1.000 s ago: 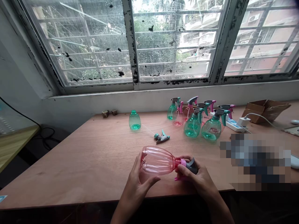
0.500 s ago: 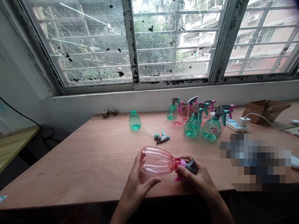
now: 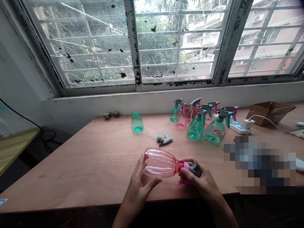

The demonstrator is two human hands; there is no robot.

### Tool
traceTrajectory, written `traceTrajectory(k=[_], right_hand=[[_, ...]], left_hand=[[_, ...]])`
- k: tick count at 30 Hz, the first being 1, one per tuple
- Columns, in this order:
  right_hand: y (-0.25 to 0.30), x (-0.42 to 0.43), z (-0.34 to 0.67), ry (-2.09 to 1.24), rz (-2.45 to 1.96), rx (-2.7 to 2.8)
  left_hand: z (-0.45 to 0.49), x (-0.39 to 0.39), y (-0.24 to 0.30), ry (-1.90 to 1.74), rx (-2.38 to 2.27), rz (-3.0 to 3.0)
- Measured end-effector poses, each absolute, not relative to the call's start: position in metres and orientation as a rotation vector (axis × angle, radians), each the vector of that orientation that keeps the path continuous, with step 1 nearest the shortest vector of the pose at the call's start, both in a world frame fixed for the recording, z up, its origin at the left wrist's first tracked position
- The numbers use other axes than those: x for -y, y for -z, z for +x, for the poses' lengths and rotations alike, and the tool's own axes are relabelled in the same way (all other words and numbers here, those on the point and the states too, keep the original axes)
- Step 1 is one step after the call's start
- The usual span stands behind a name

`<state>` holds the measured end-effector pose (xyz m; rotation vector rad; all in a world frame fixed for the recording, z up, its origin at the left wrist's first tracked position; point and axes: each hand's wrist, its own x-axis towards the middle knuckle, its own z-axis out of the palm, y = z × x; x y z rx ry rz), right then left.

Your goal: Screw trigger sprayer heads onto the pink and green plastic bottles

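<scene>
A clear pink spray bottle (image 3: 161,163) lies on its side between my hands, above the front of the table. Its base rests in my left hand (image 3: 140,183), whose thumb lies along the near side; the fingers behind it are partly hidden. My right hand (image 3: 196,179) is closed around the pink collar and dark grey trigger head (image 3: 194,169) at the bottle's neck. Beyond the bottle lies a loose grey and green spray head (image 3: 164,139) with a thin tube. An open-necked green bottle (image 3: 137,123) stands further back.
Several green and pink spray bottles (image 3: 215,131) stand at the back right, by a white power strip (image 3: 238,127) and a cardboard box (image 3: 270,112). Two small blocks (image 3: 107,116) sit near the wall. A blurred patch covers the right side. The wooden table (image 3: 83,164) ends close in front.
The bottle has turned slightly about its long axis, and my left thumb has drawn in closer to its side. My right hand has barely moved.
</scene>
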<state>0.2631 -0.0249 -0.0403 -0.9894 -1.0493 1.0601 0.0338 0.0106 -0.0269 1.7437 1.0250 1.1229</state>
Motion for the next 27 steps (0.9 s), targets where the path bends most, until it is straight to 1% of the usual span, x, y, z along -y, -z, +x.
traceTrajectory(k=[14, 21, 27], right_hand=[[0.0388, 0.0255, 0.2622, -1.075, -0.989, 1.049], [0.0385, 0.0243, 0.2614, -1.078, -0.970, 1.002], [0.0366, 0.0256, 0.2611, -1.084, -1.013, 1.035]], left_hand=[[0.0324, -0.0110, 0.0311, -1.105, -0.971, 1.699], [0.0323, -0.0128, 0.0345, -1.135, -1.045, 1.794], [0.0334, -0.0083, 0.0270, -1.114, -1.001, 1.678]])
